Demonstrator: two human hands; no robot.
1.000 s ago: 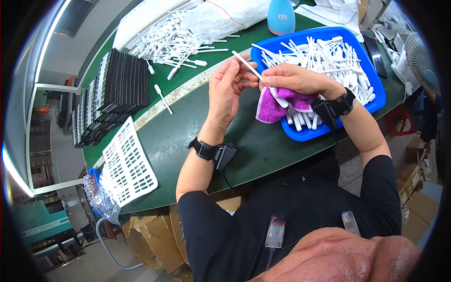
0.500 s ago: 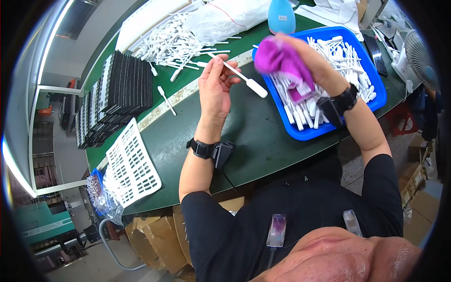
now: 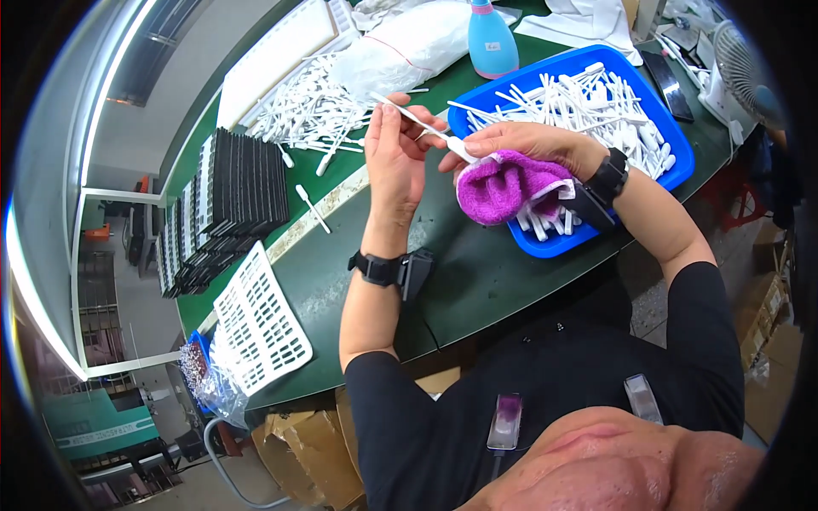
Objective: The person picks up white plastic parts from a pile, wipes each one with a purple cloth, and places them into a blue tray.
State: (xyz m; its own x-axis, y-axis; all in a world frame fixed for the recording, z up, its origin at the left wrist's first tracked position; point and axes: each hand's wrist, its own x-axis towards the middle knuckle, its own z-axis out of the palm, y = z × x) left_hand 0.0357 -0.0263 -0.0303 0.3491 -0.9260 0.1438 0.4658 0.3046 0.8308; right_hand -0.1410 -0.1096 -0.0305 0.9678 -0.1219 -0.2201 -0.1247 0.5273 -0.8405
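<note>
My left hand (image 3: 399, 149) pinches the thin shaft of a white plastic stick (image 3: 423, 128) above the green table (image 3: 477, 272). My right hand (image 3: 520, 140) grips a purple cloth (image 3: 504, 189) and touches the stick's wider end with its fingertips. The cloth hangs under that hand over the near corner of a blue tray (image 3: 677, 175) filled with several white sticks (image 3: 588, 102). Both wrists wear black bands.
A loose heap of white sticks (image 3: 311, 115) lies at the back left, one single stick (image 3: 313, 209) nearer. Black tray stacks (image 3: 217, 209) and a white perforated grid (image 3: 260, 328) sit left. A blue bottle (image 3: 492, 38), a white bag (image 3: 409, 47) and a fan (image 3: 748, 72) stand behind.
My right hand with the purple cloth rose above the tray half a second ago and has come back down to the stick's end. My left hand kept holding the stick.
</note>
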